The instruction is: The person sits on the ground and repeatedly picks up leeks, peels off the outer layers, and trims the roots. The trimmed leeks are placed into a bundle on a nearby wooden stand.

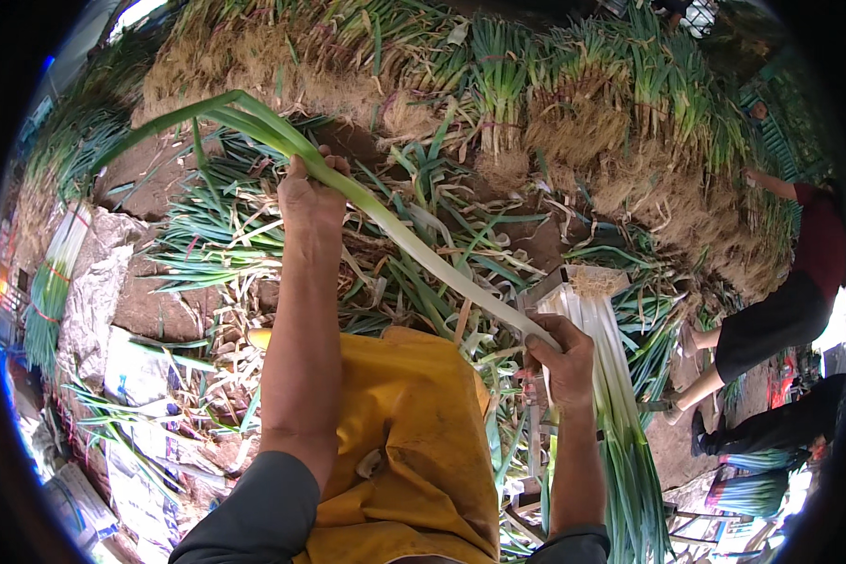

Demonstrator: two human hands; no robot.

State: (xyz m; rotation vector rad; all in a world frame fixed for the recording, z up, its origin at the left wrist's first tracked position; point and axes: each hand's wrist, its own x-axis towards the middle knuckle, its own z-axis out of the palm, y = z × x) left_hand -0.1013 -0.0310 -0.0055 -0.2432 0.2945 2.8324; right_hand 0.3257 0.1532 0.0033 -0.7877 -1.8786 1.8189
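Observation:
One long green onion (433, 264) stretches diagonally in front of me, its green leaves bent over at the upper left. My left hand (315, 185) grips it where the white stalk turns green. At the lower right, my right hand (562, 356) pinches the white root end. Just right of that hand, a bundle of peeled green onions (599, 338) lies with its trimmed roots up against a metal stand (546, 287) and its leaves hanging down. A yellow apron (409, 437) covers my lap.
Rows of unpeeled green onions (500, 77) with dry roots stand along the back. Cut leaves and peelings (423, 282) litter the ground. A tied bundle (56, 275) lies at the left near plastic sheeting (99, 282). A person (782, 282) is at the right, with another person's legs (768, 423) below.

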